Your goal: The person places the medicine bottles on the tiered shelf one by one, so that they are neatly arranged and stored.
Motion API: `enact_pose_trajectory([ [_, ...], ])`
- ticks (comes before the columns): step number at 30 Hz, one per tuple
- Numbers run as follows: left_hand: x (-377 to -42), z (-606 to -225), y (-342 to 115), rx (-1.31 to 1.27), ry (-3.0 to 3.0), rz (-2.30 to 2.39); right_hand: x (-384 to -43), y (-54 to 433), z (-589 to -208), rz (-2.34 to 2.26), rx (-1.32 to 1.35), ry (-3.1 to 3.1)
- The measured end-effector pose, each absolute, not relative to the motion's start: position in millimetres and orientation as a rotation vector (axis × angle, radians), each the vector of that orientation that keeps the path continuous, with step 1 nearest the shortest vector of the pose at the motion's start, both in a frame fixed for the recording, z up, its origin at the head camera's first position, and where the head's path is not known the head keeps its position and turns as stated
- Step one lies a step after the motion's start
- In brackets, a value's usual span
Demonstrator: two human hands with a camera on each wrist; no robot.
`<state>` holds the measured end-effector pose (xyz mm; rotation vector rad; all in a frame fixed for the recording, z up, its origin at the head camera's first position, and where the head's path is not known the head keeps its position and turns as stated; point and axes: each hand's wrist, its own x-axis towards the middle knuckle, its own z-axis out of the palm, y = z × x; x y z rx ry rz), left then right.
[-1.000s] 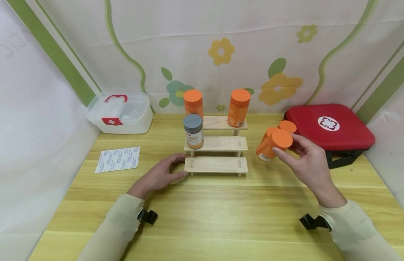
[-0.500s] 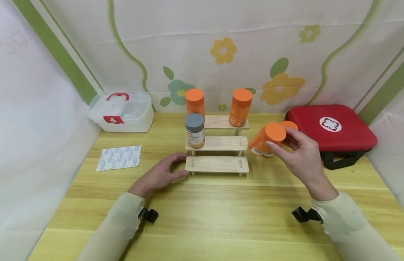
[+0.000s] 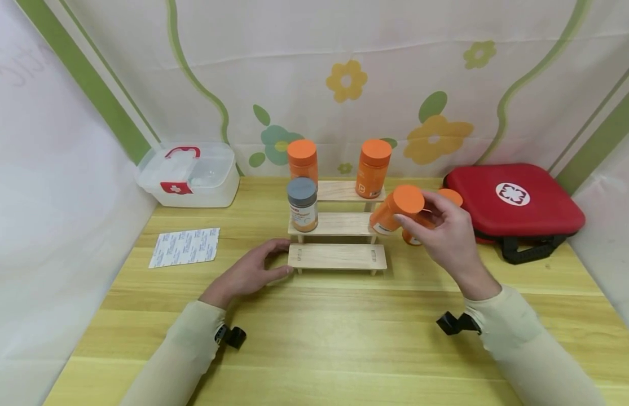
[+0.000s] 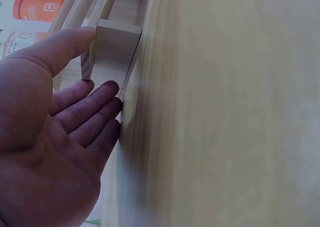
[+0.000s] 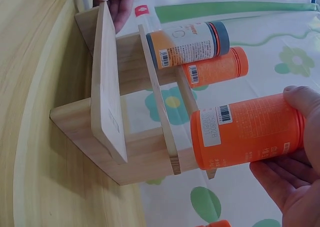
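My right hand holds an orange supplement bottle near its lid, between thumb and fingers. The bottle leans a little, its base at the right end of the wooden tiered rack's middle step. In the right wrist view, its label and barcode show on the orange bottle. My left hand touches the left end of the lowest step, thumb at the board's edge and fingers extended beside the leg. A grey-lidded bottle stands on the middle step's left; two orange bottles stand on the top step.
Behind my right hand stands another orange bottle, partly hidden. A red first-aid case lies at the right. On the left are a clear first-aid box and a printed blister sheet. A fabric wall closes off the back.
My right hand has carried the orange bottle leftward, from beside the rack to the middle step's right end. The left hand has stayed at the rack's left end.
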<state>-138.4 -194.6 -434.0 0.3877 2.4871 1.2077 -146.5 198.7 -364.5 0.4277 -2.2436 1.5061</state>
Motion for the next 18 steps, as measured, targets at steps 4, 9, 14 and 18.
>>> enact_pose_trajectory([
  [4,-139,-435,-195,0.388,2.489,1.204,-151,192,-366,1.580,0.429,-2.227],
  [9,-139,-435,-195,0.386,2.489,1.204,-157,186,-366,1.594,0.434,-2.242],
  [14,-139,-436,-196,0.385,2.490,1.210,-162,181,-366,1.540,0.449,-2.298],
  [18,-139,-436,-196,0.394,2.499,1.202,-165,178,-367,1.531,0.454,-2.317],
])
